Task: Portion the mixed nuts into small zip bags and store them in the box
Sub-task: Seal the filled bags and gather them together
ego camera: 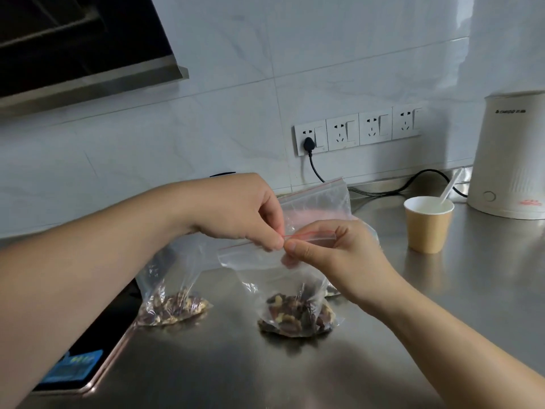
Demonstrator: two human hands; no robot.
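One camera sits on the person's head. It looks forward and down, close over the steel counter [413, 335], toward the wall [265, 69] behind its far edge.

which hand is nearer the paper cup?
Right. The right hand pinches the zip bag top just left of the paper cup; the left hand pinches farther left.

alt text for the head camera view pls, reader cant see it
Both hands, left hand and right hand, pinch the red zip strip of a small bag of mixed nuts resting on a steel counter. Another nut bag sits left; a paper cup right.
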